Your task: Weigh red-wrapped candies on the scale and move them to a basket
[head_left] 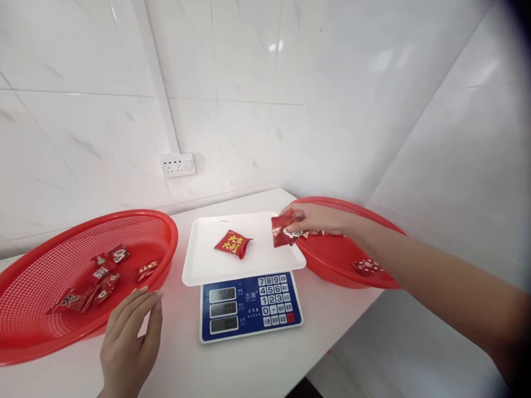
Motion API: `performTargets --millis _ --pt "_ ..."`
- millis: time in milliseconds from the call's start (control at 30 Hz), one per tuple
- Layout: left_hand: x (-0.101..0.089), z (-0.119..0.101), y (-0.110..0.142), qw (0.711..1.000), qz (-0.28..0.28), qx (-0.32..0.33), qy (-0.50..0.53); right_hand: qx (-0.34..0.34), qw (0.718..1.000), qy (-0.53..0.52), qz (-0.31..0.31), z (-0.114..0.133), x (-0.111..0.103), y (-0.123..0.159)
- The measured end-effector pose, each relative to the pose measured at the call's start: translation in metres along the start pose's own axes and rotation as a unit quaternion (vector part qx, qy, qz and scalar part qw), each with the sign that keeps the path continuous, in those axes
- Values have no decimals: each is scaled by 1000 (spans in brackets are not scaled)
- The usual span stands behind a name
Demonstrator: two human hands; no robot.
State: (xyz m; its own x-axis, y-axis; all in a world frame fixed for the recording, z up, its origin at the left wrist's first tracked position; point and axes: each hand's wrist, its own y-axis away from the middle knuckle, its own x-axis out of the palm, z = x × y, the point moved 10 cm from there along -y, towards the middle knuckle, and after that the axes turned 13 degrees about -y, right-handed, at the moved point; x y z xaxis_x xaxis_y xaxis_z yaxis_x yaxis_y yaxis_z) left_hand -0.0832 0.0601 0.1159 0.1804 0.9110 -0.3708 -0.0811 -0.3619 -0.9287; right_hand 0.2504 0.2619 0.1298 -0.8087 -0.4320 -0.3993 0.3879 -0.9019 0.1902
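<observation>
My right hand [307, 217] pinches a red snack packet [281, 231] with white print, holding it over the right edge of the scale's white tray [199, 264]. Lying on that tray is another red packet [233, 244] with yellow characters. My left hand [131, 337] is just in front of the left red basket [164, 276], its fingertips drawn together against the thumb and nothing visible in them. The blue panel of the digital scale [251, 307] faces me, with three small displays and a keypad. Several red packets [107, 287] lie inside the left basket.
A right red basket [332, 271], partly covered by my right forearm, holds more packets [367, 266]. Both baskets and the scale stand on a white table [257, 359] against tiled walls. A socket [178, 165] is on the back wall.
</observation>
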Motion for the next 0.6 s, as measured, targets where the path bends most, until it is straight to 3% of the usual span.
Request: performTargets --millis 100,267,433,533,600 --pt "-4 -4 -3 1000 0 10 -11 19 999 37 31 2 24 -12" --pt "-6 -5 -3 1000 -4 11 -7 19 998 56 -33 3 26 -26" --pt "-3 -6 -3 1000 -1 10 -3 -18 998 0 -52 20 38 -26" --pt "-3 -4 -2 1000 0 2 -3 -42 988 115 -94 25 29 -19" --pt "-3 -3 -1 1000 2 -2 -1 -37 957 246 -147 20 10 -12"
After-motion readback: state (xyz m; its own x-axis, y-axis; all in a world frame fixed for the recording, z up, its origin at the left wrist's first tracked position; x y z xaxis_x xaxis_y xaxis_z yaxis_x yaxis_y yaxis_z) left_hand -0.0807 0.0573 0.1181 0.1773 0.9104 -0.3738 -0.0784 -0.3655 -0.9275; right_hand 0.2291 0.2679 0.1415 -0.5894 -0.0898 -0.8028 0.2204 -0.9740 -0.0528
